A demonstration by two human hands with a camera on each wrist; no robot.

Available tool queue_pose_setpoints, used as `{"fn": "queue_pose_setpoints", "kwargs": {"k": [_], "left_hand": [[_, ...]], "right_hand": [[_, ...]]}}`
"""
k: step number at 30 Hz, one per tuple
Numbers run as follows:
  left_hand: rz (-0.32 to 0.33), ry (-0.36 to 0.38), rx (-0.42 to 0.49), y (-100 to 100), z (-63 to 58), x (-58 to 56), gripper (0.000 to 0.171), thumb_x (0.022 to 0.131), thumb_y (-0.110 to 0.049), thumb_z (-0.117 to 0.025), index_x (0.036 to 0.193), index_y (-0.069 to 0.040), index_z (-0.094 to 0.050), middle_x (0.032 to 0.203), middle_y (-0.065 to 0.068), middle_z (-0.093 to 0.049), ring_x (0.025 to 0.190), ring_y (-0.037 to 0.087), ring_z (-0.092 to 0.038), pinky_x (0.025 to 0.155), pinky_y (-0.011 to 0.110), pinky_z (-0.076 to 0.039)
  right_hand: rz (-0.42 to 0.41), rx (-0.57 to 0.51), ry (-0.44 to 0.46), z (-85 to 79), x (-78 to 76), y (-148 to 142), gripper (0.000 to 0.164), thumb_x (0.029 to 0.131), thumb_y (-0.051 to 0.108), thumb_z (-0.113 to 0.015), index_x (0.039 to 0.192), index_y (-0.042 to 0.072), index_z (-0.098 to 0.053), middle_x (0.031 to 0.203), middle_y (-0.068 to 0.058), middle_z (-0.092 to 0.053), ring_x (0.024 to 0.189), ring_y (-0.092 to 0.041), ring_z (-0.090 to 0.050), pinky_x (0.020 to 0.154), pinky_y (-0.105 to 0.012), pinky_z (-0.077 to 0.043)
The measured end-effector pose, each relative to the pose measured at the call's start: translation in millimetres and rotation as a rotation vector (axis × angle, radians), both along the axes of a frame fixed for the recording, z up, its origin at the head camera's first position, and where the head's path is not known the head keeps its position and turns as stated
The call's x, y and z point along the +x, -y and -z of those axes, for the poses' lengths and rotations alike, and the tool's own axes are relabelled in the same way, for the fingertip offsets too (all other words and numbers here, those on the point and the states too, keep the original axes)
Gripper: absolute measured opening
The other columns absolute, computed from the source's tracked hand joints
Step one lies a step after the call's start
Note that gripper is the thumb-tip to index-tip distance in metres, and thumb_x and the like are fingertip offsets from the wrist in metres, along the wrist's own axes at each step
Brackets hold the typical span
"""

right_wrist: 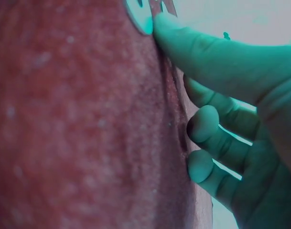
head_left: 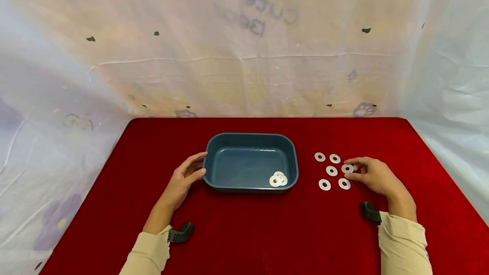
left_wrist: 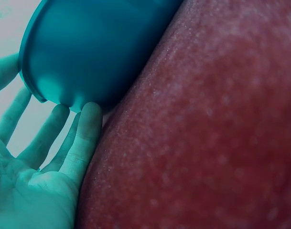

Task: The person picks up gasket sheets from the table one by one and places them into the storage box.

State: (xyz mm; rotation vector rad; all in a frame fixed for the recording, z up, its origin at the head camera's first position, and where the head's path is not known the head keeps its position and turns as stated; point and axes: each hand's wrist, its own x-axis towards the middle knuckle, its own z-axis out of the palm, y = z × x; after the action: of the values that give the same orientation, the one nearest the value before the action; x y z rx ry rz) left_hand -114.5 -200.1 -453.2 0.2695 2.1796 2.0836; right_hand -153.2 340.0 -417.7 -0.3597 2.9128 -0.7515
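Observation:
A dark blue rectangular tray (head_left: 250, 189) sits on the red cloth. My left hand (head_left: 187, 174) touches its left end, with fingertips and thumb at the rim; in the left wrist view the fingers (left_wrist: 88, 136) reach fairly straight against the tray wall (left_wrist: 97, 52). Inside the tray, a few flat metal washers (head_left: 274, 181) overlap in the near right corner. To the right of the tray my right hand (head_left: 376, 176) pinches a washer (head_left: 342, 168) between thumb and forefinger. Close by lie several more washers (head_left: 327, 171). In the right wrist view the thumb (right_wrist: 183, 40) hides the forefinger.
The red cloth (head_left: 248, 237) covers the table, whose far edge meets a pale printed curtain (head_left: 244, 75). More curtain hangs at the left and right sides. A dark strap-like mount (head_left: 181, 232) is on the left wrist, another (head_left: 369, 212) on the right.

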Motion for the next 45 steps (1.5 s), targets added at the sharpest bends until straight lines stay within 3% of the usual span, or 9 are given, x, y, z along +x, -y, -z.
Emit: {"fn": "queue_pose_setpoints", "kwargs": {"k": [17, 45], "left_hand": [[0.002, -0.001, 0.002, 1, 2.0, -0.5, 0.051, 0.101, -0.014, -0.057, 0.149, -0.008, -0.042, 0.145, 0.012, -0.044, 0.124, 0.015, -0.051, 0.090, 0.019, -0.053], [-0.002, 0.000, 0.008, 1, 1.1, -0.3, 0.051, 0.101, -0.014, -0.058, 0.149, -0.008, -0.042, 0.145, 0.012, -0.044, 0.125, 0.016, -0.051, 0.091, 0.020, -0.053]], "right_hand": [[0.020, -0.026, -0.006, -3.1, -0.2, 1, 0.035, 0.086, 0.031, -0.078, 0.115, 0.011, -0.072, 0.083, 0.001, -0.057, 0.066, -0.003, -0.045, 0.060, -0.023, -0.038], [0.061, -0.099, -0.110, -9.0, -3.9, 20, 0.037, 0.086, 0.031, -0.079, 0.114, 0.010, -0.070, 0.073, 0.000, -0.049, 0.063, -0.006, -0.040, 0.057, -0.024, -0.034]]}}
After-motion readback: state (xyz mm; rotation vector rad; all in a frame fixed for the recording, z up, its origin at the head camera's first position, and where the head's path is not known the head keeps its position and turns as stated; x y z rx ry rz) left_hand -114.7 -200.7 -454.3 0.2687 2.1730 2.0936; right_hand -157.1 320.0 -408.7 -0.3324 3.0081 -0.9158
